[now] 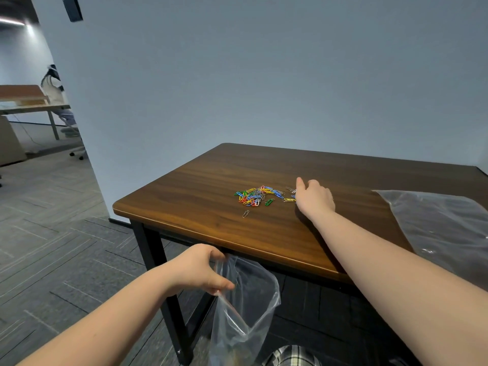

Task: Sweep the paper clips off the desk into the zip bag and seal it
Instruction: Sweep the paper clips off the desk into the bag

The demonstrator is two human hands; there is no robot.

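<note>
Dozens of bright multicoloured wire paper clips (257,196) are heaped on the brown wooden table (211,196), flanked by loosely spread right-hand fingers (301,184); the clear plastic zip bag (245,307) is pinched open by left-hand fingers (224,285).

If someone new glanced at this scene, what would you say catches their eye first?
Probably the bright heap of coloured paper clips in the middle of the dark wooden desk, with the right hand resting just beside it. Next, the clear zip bag the left hand holds open below the desk's near edge, and a second plastic bag lying flat at the right.
</note>
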